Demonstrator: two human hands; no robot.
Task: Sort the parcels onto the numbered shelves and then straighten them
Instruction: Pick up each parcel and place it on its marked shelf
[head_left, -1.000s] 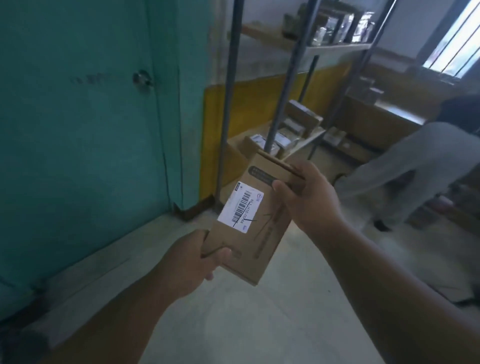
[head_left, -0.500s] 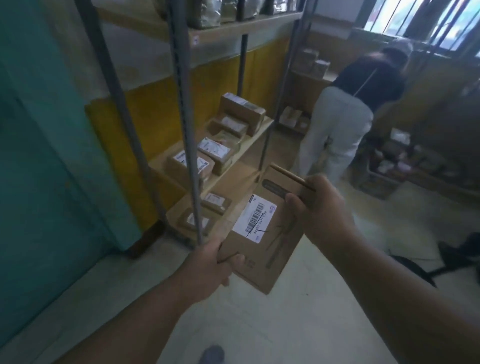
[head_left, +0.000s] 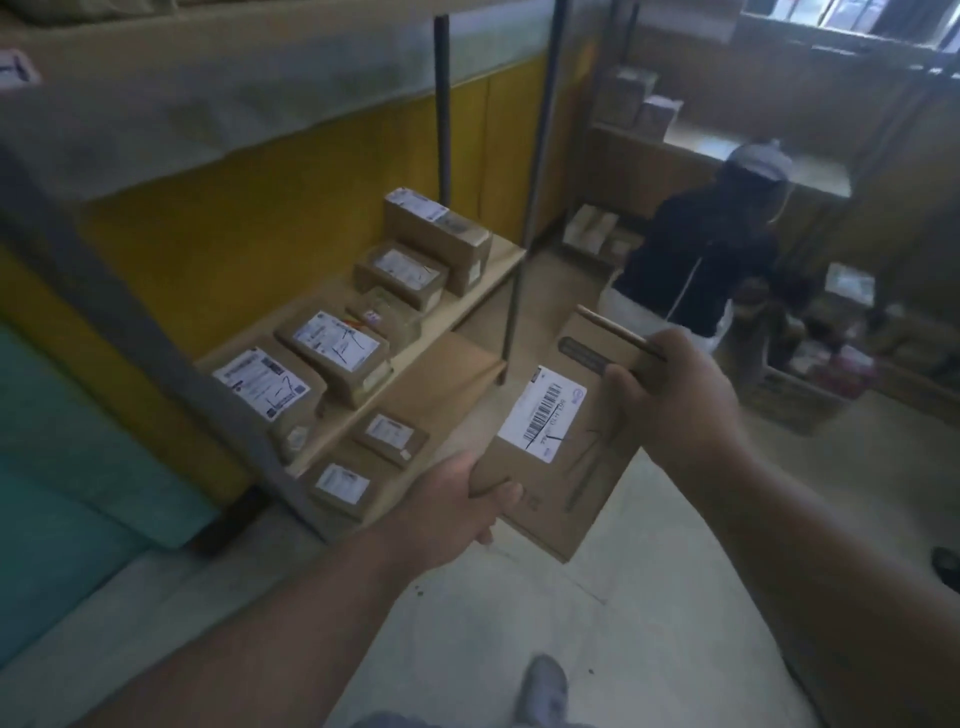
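Closer to the shelf (head_left: 467, 306) now, your left hand (head_left: 452, 512) and right hand (head_left: 675, 400) grip the parcel (head_left: 550, 457), fingers curled round its ends; next, place it there.

Second person in a dark top (head_left: 711, 265) bending over, open carton of goods (head_left: 800, 400) on the floor, yellow wall (head_left: 270, 208), teal door (head_left: 62, 467)

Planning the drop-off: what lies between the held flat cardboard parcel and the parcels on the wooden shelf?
In the head view, only a grey metal shelf upright stands between flat cardboard parcel and shelf parcels.
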